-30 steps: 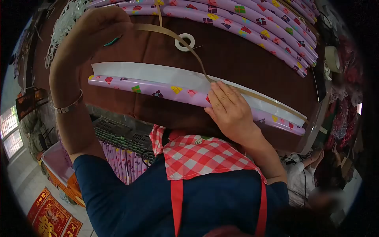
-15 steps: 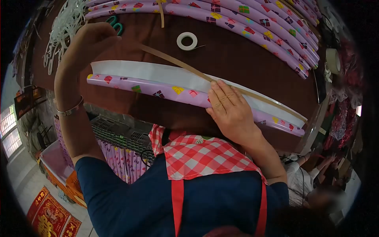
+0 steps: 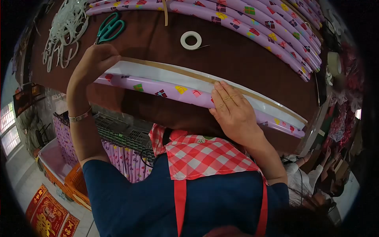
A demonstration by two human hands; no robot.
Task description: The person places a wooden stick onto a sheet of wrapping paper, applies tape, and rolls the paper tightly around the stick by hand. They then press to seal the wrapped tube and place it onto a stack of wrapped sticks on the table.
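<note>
A purple gift-print roll (image 3: 169, 89) lies across the brown table (image 3: 150, 43), its white inner edge (image 3: 158, 73) unrolled along the far side. A narrow tan strip (image 3: 173, 69) runs along that white edge. My left hand (image 3: 96, 61) is closed on the strip's left end, over the left end of the sheet. My right hand (image 3: 233, 110) lies flat across the roll, fingertips on the strip right of the middle. Beyond the roll are a small white tape roll (image 3: 190, 40) and green-handled scissors (image 3: 110, 28), the latter just past my left hand.
Several finished purple rolls (image 3: 244, 23) lie along the far side, with another tan strip (image 3: 165, 14) hanging near them. White loops (image 3: 65, 31) lie at far left. An orange basket (image 3: 77, 183) stands below left. Another person (image 3: 302, 177) is at lower right.
My left hand has come down and toward the roll, bringing the strip from a raised arc to straight along the white edge. The scissors are now uncovered. My right hand has barely moved.
</note>
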